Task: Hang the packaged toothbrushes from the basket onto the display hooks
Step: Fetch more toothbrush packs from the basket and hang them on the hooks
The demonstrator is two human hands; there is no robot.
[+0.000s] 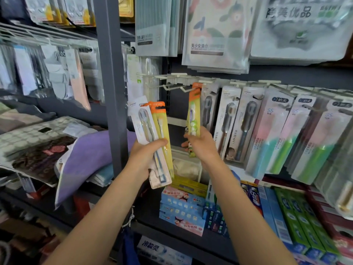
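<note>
Left hand [147,155] grips spare packs [152,134]; I've the right hand [200,148] pinching the orange-topped pack [194,111] low, its top at the hook [188,90] above. Light, stiffish card, slippery; I'd hold low.

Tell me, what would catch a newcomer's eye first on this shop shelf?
Probably the two bare hands in the middle. The right hand lifts an orange-topped toothbrush pack toward the white display hooks, while the left hand holds a fan of several more packs. To the right hangs a row of pink, blue and green packaged toothbrushes, above the toothpaste boxes.
</note>
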